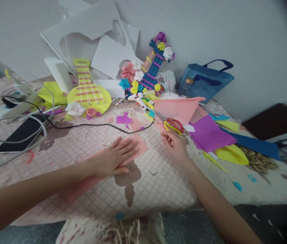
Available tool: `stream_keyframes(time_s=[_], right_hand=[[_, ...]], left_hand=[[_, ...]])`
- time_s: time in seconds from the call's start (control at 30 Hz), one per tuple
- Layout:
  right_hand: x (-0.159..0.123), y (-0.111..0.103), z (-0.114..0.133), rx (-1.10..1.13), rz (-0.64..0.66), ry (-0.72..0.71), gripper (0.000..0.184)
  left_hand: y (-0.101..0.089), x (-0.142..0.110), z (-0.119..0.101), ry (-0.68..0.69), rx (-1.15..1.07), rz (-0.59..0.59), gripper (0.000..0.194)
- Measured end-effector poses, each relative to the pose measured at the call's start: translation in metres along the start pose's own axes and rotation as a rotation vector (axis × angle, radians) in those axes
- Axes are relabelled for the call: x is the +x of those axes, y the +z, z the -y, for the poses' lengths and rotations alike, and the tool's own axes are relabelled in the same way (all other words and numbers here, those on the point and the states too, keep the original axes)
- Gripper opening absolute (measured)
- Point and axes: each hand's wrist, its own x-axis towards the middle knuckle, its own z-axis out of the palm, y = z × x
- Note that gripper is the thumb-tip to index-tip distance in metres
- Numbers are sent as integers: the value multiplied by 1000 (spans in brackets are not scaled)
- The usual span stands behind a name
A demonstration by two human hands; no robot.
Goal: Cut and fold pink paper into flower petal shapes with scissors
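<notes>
My left hand [115,156] lies flat, fingers stretched out, pressing on a pink paper strip [139,146] that runs under my forearm on the checked table cloth [158,183]. My right hand [175,145] reaches toward the scissors [174,125] with red and yellow handles; its fingers curl around a thin pencil-like stick [158,126] beside them. A large pink paper sheet [177,109] lies just behind the scissors.
Purple paper [208,135], yellow paper [231,154] and blue paper [252,144] lie to the right. A yellow paper guitar [89,91], a blue flowered guitar [150,73], a glue gun [140,100], a blue bag [204,81], white boards, a black cable [82,126] and a dark tablet [22,132] crowd the back and left.
</notes>
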Motion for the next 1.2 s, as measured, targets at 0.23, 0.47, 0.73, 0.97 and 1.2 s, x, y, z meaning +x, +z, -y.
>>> stream_keyframes(time_s=[0.23,0.47,0.73,0.97,1.2], right_hand=[[-5,-1,2,64,19,74,13],[12,20,16,274,240,125,14],[31,59,27,297,313,150,28],[25,56,30,431,313,199,35],[25,54,33,708,466,277,22]], left_hand=[[-12,0,9,-290,-298,-190,53],[-15,21,22,-707,-252,-222,39],[-27,42,14,-843,-249,-54,42],[-17,31,32,-699,-629,-261,21],[-18,28,39,-722,-919,-227,30]])
